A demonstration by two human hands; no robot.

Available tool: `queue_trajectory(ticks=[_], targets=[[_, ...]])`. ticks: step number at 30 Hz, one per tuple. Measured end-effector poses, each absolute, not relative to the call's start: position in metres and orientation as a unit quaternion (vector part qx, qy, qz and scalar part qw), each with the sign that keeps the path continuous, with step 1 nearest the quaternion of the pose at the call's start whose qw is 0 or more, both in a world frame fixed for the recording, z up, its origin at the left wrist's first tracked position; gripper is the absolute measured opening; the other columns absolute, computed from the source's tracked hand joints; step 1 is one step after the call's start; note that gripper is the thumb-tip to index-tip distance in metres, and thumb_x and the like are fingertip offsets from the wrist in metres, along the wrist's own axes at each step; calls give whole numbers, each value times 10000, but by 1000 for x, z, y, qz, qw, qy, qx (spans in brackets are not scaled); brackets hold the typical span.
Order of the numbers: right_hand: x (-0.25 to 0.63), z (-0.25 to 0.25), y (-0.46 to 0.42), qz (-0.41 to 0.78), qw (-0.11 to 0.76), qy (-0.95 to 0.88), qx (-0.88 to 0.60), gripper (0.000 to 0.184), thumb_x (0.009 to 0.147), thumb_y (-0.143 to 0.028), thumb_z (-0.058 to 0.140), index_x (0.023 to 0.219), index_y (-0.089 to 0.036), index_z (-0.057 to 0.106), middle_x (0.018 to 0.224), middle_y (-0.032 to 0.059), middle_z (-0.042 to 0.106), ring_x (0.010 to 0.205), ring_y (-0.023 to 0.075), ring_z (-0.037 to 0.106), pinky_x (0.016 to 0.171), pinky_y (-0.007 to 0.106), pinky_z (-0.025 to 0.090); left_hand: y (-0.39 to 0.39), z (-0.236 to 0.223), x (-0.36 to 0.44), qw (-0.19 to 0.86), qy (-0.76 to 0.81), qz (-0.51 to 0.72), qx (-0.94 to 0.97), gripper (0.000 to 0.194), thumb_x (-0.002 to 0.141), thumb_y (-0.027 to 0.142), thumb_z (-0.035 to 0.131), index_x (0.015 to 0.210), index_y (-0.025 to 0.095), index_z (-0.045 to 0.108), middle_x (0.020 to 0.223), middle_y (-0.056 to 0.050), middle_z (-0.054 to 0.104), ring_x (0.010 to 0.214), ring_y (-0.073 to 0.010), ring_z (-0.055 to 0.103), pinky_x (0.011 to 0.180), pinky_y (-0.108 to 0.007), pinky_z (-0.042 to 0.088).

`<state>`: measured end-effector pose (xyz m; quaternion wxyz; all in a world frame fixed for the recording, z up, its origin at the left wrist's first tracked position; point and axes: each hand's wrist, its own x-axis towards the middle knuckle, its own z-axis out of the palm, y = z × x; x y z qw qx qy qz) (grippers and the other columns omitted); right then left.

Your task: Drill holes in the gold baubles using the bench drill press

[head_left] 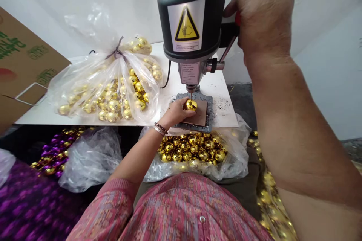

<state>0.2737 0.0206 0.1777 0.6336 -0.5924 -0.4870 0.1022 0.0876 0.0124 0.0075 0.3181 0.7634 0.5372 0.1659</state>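
Note:
A gold faceted ball (191, 105) is pinched between the thumb and fingers of my left hand (181, 110). It sits over a brown square board (201, 115) on the grey base (209, 105) of a small drill press (181, 19). The thin drill bit (191, 95) points down at the top of the ball; whether it touches or enters the ball I cannot tell. Raised at the upper right, my right hand (266, 15) is closed around the red-tipped feed lever (238, 19) of the drill press. Its fingertips are mostly hidden behind the fist.
A tied clear bag (110, 86) of gold balls rests on the white table (166, 109), left of the press. An open bag of gold balls (192, 147) lies at my lap. Purple and gold balls (55, 150) and a cardboard box (25, 56) are leftward. Dark shavings surround the base.

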Motion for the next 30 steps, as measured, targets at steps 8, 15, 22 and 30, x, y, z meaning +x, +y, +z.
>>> queue_trajectory(ticks=[8,15,22,30], targets=[[277,177,16,87,613,-513,-595,293,957,-158,442,852,-69,701,618,-33,396,649,35,404,687,213,339,17,-6,92,363,533,166,746,775,732,317,832,1455,166,598,1193,-87,768,1048,-260,712,936,-360,556],[266,151,-19,-43,622,-564,-542,354,937,-200,386,1050,-63,692,816,5,588,687,36,449,778,225,398,15,-10,91,373,528,182,741,642,728,335,823,1339,204,678,1058,-47,778,951,-242,710,871,-344,541],[263,106,-53,-163,571,-611,-523,485,844,-193,452,1301,-133,602,779,-35,558,573,16,348,676,195,424,12,-11,92,379,519,193,742,537,734,309,805,1252,215,701,995,-14,768,889,-215,696,820,-310,531],[264,90,-56,-280,514,-620,-522,469,894,-191,411,1320,-217,606,685,-17,500,596,79,393,708,261,458,13,-12,91,370,512,196,750,562,735,320,812,1276,226,692,1043,-22,770,976,-236,709,910,-323,542]])
